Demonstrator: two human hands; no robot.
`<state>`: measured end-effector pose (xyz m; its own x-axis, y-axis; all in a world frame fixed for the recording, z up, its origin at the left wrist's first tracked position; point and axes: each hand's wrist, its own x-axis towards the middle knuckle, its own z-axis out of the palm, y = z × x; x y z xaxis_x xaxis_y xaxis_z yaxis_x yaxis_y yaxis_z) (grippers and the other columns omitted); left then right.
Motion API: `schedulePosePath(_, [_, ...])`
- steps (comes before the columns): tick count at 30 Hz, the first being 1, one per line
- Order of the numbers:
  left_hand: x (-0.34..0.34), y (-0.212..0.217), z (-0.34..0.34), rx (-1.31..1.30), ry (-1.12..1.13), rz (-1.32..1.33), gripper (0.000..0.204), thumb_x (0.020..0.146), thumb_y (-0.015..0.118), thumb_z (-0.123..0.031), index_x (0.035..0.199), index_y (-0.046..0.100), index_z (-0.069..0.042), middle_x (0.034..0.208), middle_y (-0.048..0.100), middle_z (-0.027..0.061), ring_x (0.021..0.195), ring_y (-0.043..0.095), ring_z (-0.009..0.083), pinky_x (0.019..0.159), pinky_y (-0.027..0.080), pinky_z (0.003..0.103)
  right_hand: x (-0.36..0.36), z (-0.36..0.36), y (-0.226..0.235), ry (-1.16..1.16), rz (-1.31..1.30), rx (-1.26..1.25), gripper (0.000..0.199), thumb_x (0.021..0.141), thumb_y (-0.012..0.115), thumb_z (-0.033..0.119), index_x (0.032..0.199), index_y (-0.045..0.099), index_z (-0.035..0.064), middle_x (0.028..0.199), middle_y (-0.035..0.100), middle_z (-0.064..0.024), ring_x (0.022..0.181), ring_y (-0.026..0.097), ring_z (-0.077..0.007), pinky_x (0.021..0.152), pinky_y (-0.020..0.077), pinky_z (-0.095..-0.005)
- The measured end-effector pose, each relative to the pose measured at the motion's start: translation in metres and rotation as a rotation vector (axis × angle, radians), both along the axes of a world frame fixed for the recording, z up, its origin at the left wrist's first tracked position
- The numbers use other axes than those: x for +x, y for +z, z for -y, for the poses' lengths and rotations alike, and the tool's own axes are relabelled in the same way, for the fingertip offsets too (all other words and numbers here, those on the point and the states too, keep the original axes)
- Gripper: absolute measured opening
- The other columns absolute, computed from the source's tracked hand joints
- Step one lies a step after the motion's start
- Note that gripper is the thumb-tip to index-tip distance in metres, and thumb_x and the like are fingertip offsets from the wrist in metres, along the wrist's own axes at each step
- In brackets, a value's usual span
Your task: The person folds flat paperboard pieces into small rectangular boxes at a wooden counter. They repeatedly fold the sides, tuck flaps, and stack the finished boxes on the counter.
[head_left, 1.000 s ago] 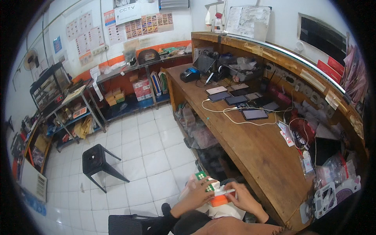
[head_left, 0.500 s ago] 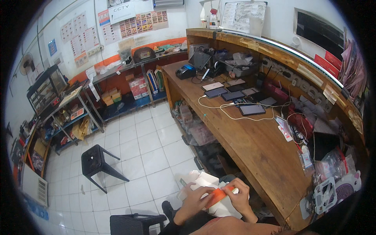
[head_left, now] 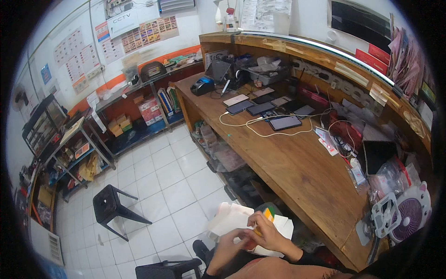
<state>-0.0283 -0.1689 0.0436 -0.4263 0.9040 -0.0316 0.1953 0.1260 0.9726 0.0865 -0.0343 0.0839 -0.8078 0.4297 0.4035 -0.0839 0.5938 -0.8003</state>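
Note:
In my lap lies an opened white cardboard box [head_left: 227, 222] with its flaps spread. Over it my right hand [head_left: 269, 236] is closed around a small orange and yellow packet [head_left: 268, 214], whose yellow end sticks up past the fingers. My left hand [head_left: 231, 249] meets it from the left, fingers bent together at the packet's lower, red-orange part. The fingers hide most of the packet, so its full shape does not show. Something round and green [head_left: 268, 207] shows behind its top end.
To my right runs a wooden counter [head_left: 297, 172] with several phones [head_left: 285, 122], white charging cables and a purple fan [head_left: 412, 216]. A black stool [head_left: 110, 203] stands on the tiled floor, with another black seat [head_left: 167, 269] close by my left. Shelves line the far wall.
My hands have drawn closer together. The packet, held flat between both hands before, now stands tilted up in my right hand. The whole view has shifted slightly.

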Motion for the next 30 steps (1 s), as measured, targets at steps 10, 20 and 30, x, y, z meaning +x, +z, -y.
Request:
schedulePosePath(10, [0.014,0.026,-0.009,0.393,0.412,0.255,0.017,0.087,0.067,0.001,0.100,0.057,-0.001,0.096,0.064,0.0063,0.089,0.060,0.0121,0.081,0.048,0.026,-0.011,0.020,-0.005,-0.241,-0.294,0.037,0.024,0.074,0.080,0.003,0.094,0.068,0.0000,0.125,0.062,-0.0206,0.097,0.068,-0.0274,0.084,0.0557,-0.0330])
schedulePosePath(20, [0.002,0.053,-0.019,0.554,0.315,0.786,0.028,0.096,0.060,-0.015,0.117,0.053,0.001,0.106,0.063,0.0077,0.101,0.059,0.0132,0.091,0.047,0.028,-0.008,0.011,-0.004,-0.046,-0.271,0.148,0.045,0.077,0.075,0.004,0.119,0.057,0.0015,0.139,0.048,-0.0188,0.122,0.052,-0.0380,0.101,0.0452,-0.0410])
schedulePosePath(30, [0.007,0.029,-0.020,0.442,0.415,0.304,0.045,0.088,0.073,-0.019,0.123,0.055,0.003,0.116,0.062,0.0091,0.108,0.060,0.0185,0.096,0.046,0.031,-0.016,0.009,0.007,-0.161,-0.379,0.050,0.018,0.081,0.073,0.000,0.099,0.068,-0.0016,0.114,0.063,-0.0175,0.105,0.066,-0.0295,0.089,0.0551,-0.0326])
